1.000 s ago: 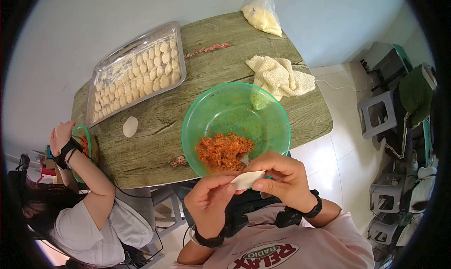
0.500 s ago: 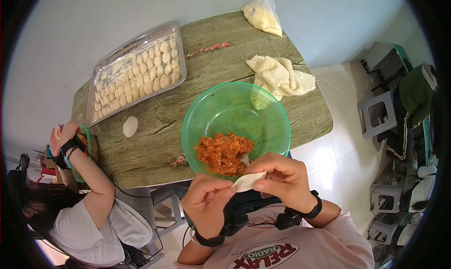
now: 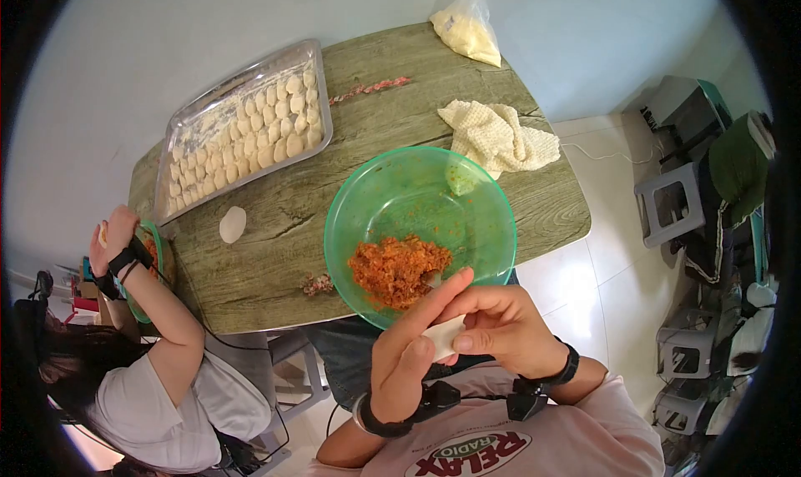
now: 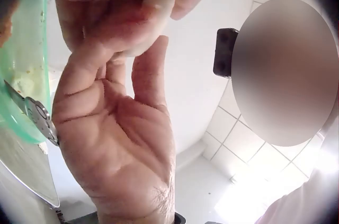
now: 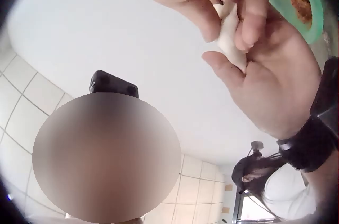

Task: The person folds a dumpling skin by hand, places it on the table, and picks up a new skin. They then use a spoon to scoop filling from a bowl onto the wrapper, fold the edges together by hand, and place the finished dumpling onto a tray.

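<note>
My right hand [image 3: 509,331] pinches a white folded dumpling [image 3: 445,337] between thumb and fingers, just beyond the near rim of a green bowl [image 3: 338,252]. My left hand [image 3: 406,364] lies against the dumpling's other side, its index finger stretched out past it. In the right wrist view the left thumb stands apart from the dumpling [image 5: 229,36], whose lower end sits by the base of that thumb. Reddish minced filling [image 3: 396,270] lies in the bowl, with a metal utensil [image 3: 433,279] stuck in it, partly behind my fingers.
A metal tray [image 3: 325,118] holds rows of dumplings on flour at the back left. One round wrapper [image 3: 233,225] lies on the wooden table [image 3: 275,268]. Behind the bowl is a cream cloth [image 3: 501,135], and farther back a bag [image 3: 467,35]. Another person [image 3: 158,335] works at the left.
My hands have drawn closer together and the left has turned, its index finger now extended upward past the dumpling. At the left, the other person's hands have come together.
</note>
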Available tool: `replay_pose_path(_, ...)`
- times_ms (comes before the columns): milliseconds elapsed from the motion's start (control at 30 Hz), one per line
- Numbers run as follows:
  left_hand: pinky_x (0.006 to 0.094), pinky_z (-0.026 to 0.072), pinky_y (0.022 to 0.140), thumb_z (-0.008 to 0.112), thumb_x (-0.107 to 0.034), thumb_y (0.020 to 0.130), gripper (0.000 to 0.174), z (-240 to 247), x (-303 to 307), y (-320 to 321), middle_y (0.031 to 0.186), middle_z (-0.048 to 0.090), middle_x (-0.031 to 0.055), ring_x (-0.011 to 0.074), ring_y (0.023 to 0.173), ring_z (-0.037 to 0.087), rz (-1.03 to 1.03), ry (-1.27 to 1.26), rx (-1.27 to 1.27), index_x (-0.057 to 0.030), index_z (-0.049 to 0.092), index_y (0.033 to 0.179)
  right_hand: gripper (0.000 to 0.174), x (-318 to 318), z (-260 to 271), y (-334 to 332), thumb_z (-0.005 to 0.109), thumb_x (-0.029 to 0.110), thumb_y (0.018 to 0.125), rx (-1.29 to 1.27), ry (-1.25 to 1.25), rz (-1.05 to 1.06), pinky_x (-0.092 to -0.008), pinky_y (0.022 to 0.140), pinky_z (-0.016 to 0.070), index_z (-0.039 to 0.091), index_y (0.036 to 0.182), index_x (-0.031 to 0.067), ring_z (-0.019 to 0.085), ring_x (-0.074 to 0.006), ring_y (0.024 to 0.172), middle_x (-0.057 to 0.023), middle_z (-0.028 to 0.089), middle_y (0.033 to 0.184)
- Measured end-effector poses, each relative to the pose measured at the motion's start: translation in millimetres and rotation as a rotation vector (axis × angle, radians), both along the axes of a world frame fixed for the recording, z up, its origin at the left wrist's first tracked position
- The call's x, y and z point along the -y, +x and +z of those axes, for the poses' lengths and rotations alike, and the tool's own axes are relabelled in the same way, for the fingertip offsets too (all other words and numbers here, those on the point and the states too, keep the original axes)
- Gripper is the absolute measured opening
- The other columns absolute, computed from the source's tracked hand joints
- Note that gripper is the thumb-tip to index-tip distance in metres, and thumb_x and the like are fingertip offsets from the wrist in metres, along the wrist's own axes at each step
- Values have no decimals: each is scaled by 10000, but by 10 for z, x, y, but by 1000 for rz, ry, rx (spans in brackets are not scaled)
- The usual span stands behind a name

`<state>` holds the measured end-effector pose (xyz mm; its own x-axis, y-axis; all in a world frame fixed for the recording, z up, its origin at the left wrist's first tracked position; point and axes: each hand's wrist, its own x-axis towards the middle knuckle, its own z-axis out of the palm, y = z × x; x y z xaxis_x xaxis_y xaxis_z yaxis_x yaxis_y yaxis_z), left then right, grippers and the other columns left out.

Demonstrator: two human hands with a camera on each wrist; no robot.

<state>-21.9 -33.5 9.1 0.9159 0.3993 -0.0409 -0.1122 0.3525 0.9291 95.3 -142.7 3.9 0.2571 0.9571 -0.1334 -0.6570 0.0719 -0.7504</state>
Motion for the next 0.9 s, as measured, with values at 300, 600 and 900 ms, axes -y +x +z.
replay_pose_path(300, 244, 415, 791, 323, -368, 946, 592, 7, -13, 8, 1209, 531, 167, 144, 899, 539, 68, 89, 31, 101, 407, 1297, 209, -9, 83, -29, 570, 77, 891, 143, -39, -77, -235, 725, 504, 570, 1069, -32, 599, -120, 813, -66, 598, 927)
replay_pose_path(600, 338, 363, 986, 319, -276, 971, 509, -52, 33, -6, 1248, 514, 216, 239, 1128, 516, 119, 35, 79, 120, 413, 1276, 132, -6, 95, -84, 579, 65, 882, 349, -83, -237, -201, 607, 466, 602, 986, -15, 561, -81, 714, -46, 567, 882)
replay_pose_path(900, 310, 402, 920, 343, -295, 974, 504, -118, 13, -142, 1135, 587, 165, 197, 1002, 573, 188, -12, -7, 117, 448, 1246, 184, -72, 91, -122, 580, 48, 878, 513, 32, -338, -193, 621, 446, 564, 1045, -26, 557, -88, 730, -64, 542, 932)
